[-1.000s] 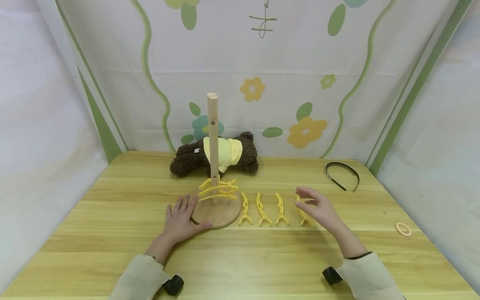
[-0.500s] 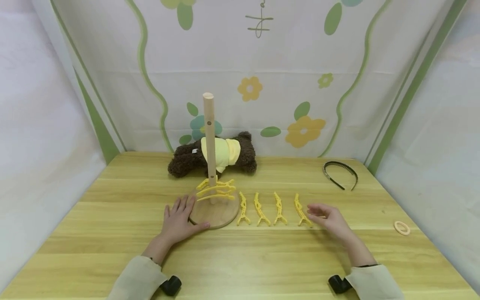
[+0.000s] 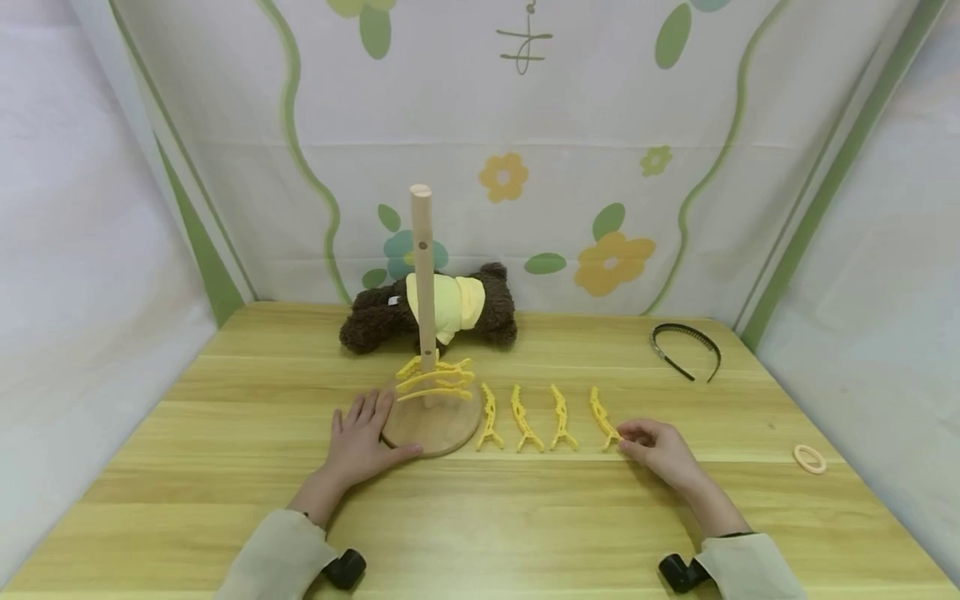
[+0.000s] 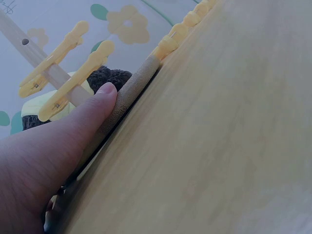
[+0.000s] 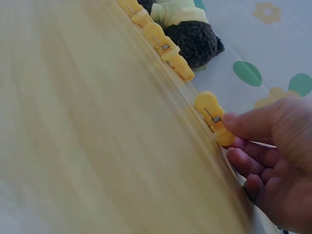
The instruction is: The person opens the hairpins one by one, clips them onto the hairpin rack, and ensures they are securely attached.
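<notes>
My right hand pinches the near, forked end of the rightmost yellow hair clip, which lies on the table. In the right wrist view the thumb and curled fingers meet at this clip. To its left, more yellow hair clips lie in a row. My left hand rests with spread fingers against the round wooden base of a stand. Its thumb lies along the base's rim in the left wrist view. Several yellow clips are clamped low on the upright wooden post.
Behind the post a brown teddy bear in a yellow top lies on its side. A black headband lies at the back right of the table. Near the right edge is a pale ring. Fabric walls enclose the back and sides.
My right hand has come down from above the rightmost clip, passed to its right side, and taken hold of its near end. The left hand has stayed at the base.
</notes>
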The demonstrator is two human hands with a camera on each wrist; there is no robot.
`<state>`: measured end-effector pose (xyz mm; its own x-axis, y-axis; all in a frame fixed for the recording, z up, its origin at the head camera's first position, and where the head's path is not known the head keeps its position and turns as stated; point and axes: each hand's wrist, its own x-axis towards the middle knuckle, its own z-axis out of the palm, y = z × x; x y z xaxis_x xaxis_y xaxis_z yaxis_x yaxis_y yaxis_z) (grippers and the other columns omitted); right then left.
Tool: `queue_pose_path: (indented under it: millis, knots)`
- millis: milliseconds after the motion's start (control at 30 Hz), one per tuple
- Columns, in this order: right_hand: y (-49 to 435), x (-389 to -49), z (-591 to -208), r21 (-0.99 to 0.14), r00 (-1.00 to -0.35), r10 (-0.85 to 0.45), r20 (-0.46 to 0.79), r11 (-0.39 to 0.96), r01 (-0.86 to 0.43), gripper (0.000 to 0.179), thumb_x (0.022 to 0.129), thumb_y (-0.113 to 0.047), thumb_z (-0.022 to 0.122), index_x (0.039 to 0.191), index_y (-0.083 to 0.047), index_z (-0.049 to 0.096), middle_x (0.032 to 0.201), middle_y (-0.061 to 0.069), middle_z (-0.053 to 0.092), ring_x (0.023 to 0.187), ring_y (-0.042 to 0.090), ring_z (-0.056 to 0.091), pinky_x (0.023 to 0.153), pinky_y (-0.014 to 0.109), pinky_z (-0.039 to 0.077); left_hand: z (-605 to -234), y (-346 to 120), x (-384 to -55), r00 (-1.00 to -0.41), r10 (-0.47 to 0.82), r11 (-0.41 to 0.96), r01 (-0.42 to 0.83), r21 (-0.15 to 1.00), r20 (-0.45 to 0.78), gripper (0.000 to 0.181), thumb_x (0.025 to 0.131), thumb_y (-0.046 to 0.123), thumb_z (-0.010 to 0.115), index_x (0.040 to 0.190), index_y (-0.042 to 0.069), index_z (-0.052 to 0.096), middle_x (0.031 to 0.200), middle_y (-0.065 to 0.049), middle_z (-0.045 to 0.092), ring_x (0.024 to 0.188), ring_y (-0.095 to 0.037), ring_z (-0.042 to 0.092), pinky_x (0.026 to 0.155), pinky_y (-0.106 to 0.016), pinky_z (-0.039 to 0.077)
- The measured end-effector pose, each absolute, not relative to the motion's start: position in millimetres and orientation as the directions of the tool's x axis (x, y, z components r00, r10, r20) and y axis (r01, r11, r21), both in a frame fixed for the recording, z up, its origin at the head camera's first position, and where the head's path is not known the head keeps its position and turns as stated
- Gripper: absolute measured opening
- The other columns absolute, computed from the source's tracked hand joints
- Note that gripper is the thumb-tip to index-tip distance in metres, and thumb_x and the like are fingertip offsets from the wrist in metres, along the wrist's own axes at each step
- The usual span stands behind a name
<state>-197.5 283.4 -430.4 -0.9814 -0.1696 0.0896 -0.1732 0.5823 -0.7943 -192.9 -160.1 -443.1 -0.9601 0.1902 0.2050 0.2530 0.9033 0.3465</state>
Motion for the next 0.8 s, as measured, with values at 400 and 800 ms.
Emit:
queue_pose_path:
  millis: [400,800]
  knots:
    - [282.7,-200.1,-436.8,-0.729,-0.969,-0.118,0.219,0.639,-0.243,0.043,0.075,-0.026,0.068,0.105,0.003,0.058,0.097,0.014,0.057,0.086,0.025,0.053,0.072,0.035,0.044,-443.7,-160.3,-194.2,-0.955,0.189,0.899,0.263,0.352,0.23,0.101,0.064,0.074,0.047,0.138,0.01,0.023,0.136,-0.022,0.023,0.124,-0.039,0.013,0.091,-0.06,0.002]
    - [279.3,-198.0,-437.6,-0.611,-0.959,-0.123,0.254,0.748,-0.257,0.048,0.071,-0.028,0.071,0.106,0.002,0.058,0.099,0.015,0.054,0.088,0.028,0.044,0.071,0.041,0.036,-445.2,-161.3,-194.6,-0.956,0.196,0.902,0.262,0.344,0.217,0.101,0.065,0.074,0.046,0.138,0.01,0.02,0.137,-0.021,0.021,0.124,-0.038,0.012,0.091,-0.059,0.001]
